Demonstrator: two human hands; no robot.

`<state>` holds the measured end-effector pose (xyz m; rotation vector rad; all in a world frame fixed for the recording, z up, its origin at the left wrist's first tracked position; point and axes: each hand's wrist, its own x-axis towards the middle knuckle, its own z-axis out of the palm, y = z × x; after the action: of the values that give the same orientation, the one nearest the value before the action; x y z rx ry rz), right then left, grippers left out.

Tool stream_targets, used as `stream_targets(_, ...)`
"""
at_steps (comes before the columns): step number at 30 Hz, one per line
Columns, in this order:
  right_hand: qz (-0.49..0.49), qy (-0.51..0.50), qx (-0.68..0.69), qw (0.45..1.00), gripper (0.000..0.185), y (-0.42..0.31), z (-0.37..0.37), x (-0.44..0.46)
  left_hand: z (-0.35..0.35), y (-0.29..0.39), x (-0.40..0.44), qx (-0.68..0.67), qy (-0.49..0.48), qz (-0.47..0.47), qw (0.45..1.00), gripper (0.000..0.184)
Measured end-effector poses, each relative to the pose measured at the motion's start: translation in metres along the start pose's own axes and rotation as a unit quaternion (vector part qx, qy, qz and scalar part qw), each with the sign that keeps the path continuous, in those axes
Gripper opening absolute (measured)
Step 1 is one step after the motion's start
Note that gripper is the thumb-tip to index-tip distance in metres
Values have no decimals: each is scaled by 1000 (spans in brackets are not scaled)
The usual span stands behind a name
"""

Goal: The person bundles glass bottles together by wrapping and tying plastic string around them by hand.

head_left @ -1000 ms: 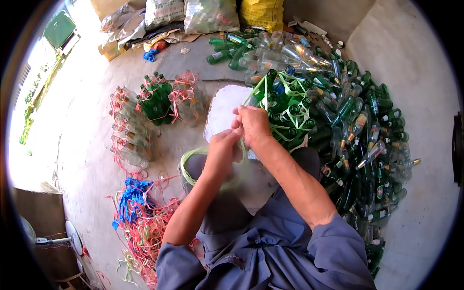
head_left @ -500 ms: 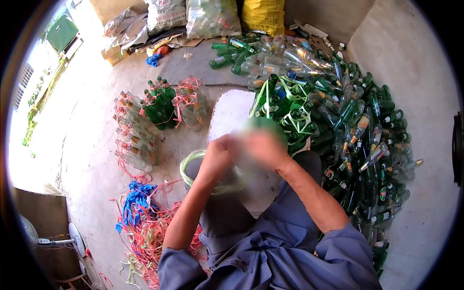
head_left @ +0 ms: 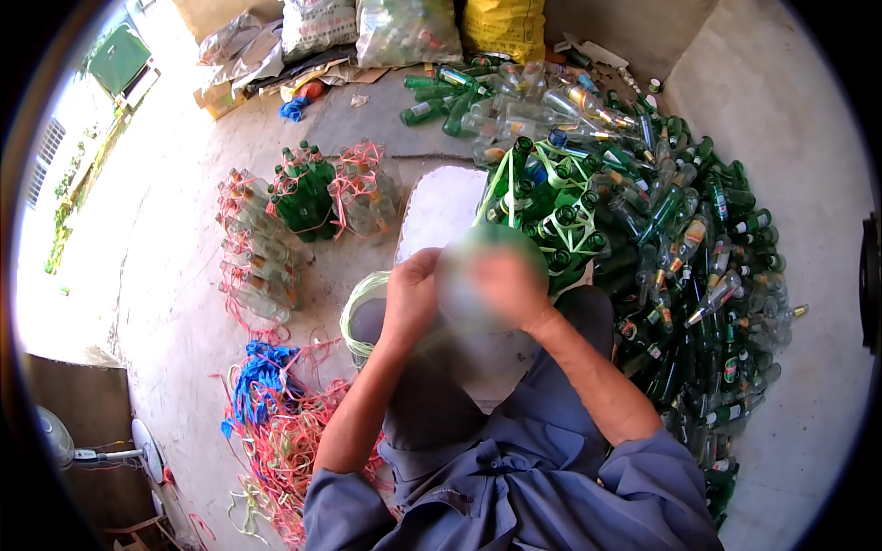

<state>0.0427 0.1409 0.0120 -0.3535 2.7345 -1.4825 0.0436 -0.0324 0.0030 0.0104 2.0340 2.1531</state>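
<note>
My left hand (head_left: 413,292) is raised over my lap, left of a blurred patch that hides its fingertips. Most of my right hand (head_left: 508,286) lies in the same blur, so what either one holds cannot be made out. A coil of pale green twine (head_left: 360,317) rests by my left knee. Beyond my hands is a white board (head_left: 439,209). Just past my right hand stands a cluster of green bottles (head_left: 544,197), upright, with light green twine laced around their necks; one strand runs down from it toward my hands.
Loose bottles (head_left: 675,275) are heaped along the right and back. Bundles of bottles tied with pink twine (head_left: 262,243) stand at the left. Tangled pink and blue twine (head_left: 285,413) lies nearer. Filled sacks (head_left: 409,32) line the back; a fan (head_left: 142,450) is at lower left.
Both hands have come down closer to my lap from beside the tied green bottles. Their fingers, visible a second ago, are now blurred. The bottle bundles have stayed in place.
</note>
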Motion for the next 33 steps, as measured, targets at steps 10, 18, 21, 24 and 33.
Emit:
stream_targets(10,0,67,61,996,23,5,6,-3,5,-18,2,48,157,158,974,19)
stream_targets(18,-16,74,105,992,22,0,7,-5,7,-20,-18,224,137,151,953,19)
stream_targets(21,-31,80,119,989,21,1,10,-8,8,-22,-12,62,50,71,994,23)
stream_targets(24,-37,73,139,987,20,8,14,-8,11,-13,-11,20,8,33,999,24)
stream_targets(33,86,30,197,976,16,10,13,-9,13,-9,-1,57,17,39,997,20)
